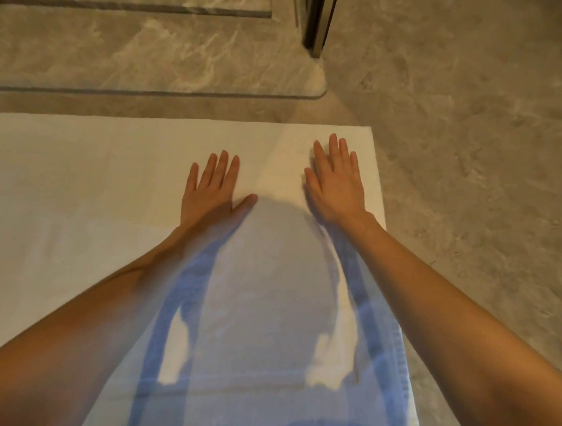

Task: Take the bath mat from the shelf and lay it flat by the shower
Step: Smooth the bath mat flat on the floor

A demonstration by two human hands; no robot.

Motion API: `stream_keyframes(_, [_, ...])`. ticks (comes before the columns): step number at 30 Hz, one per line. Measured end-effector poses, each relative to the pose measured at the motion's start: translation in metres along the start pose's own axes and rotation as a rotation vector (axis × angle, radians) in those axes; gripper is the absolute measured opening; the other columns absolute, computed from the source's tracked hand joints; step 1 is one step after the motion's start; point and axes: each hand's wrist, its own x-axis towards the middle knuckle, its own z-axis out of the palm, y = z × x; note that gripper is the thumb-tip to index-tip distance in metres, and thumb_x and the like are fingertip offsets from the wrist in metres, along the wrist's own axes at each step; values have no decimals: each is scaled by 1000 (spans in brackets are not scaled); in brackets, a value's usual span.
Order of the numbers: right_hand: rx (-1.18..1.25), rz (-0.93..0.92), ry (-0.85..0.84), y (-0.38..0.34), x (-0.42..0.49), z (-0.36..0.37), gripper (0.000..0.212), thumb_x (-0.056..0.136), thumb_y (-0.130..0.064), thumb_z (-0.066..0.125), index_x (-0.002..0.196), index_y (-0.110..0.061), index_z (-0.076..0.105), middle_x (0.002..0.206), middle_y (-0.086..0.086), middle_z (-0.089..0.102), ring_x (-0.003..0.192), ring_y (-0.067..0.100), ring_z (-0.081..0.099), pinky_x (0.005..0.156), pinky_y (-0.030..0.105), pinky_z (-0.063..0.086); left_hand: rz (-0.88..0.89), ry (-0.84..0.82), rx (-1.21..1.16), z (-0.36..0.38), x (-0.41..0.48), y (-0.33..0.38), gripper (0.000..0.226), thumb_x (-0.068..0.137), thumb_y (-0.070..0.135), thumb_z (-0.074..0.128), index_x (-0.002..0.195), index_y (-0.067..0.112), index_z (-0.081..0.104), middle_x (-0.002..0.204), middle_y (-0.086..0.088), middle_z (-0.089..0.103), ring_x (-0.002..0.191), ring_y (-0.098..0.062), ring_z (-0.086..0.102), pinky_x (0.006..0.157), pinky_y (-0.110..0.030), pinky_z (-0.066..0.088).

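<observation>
Bare forearms [79,315] reach in lowest of all, from seven and five o'clock, crossing the near end of the bath mat [77,184] by its stitched hem [403,368]. From where I stand the mat is spread on the stone floor [473,158]. Its far edge runs alongside the foot of the shower's glass panel [149,90] at twelve o'clock, near it, with a strip of floor between. Its left end runs out of sight at nine o'clock.

It looks like white terry cloth: soft, limp and light, with no stiffness of its own. I'd expect it to ripple or bunch when pushed, and to slide on that polished stone. To shift it, the corners or the hem seem the places to take hold; for smoothing, flat palms worked from the middle outward would do.

That is how the hands lie. The left hand [208,188] is at the middle of the view, and the right hand [336,180] is toward one o'clock, near the far right corner. Both are palm down, fingers straight and slightly spread. Neither grip is closed on anything; they only press on the cloth. Both arms are stretched well forward, wrists low.
</observation>
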Motion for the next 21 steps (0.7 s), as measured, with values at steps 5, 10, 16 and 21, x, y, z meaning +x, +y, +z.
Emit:
stream_keyframes(5, [-23,38,-93,6,31,9,58,100,-41,19,150,-15,5,159,14,-1,146,26,-6,118,40,-5,0,28,10,-3,-1,1,78,88,65,20,150,19,7,159,-6,7,146,-20,0,117,-44,-1])
stream_keyframes(10, [-80,17,-117,36,25,7,62,99,-46,18,150,-16,2,159,12,-3,146,23,-7,118,36,-6,-7,16,9,-3,-1,1,79,88,66,19,151,20,5,160,-4,2,146,-18,-4,117,-42,-4])
stream_keyframes(16, [-156,125,-24,31,26,-2,63,99,-41,21,149,-4,9,157,19,6,146,29,2,118,41,-3,-3,32,16,-2,0,3,78,89,66,20,151,20,7,160,-4,6,146,-19,-2,118,-44,0])
stream_keyframes(21, [-68,-126,-72,-28,40,16,57,99,-36,29,149,-14,15,158,15,8,146,28,3,117,40,-1,-9,39,1,-2,-2,2,78,88,65,22,150,19,9,159,-6,10,146,-21,2,118,-45,1])
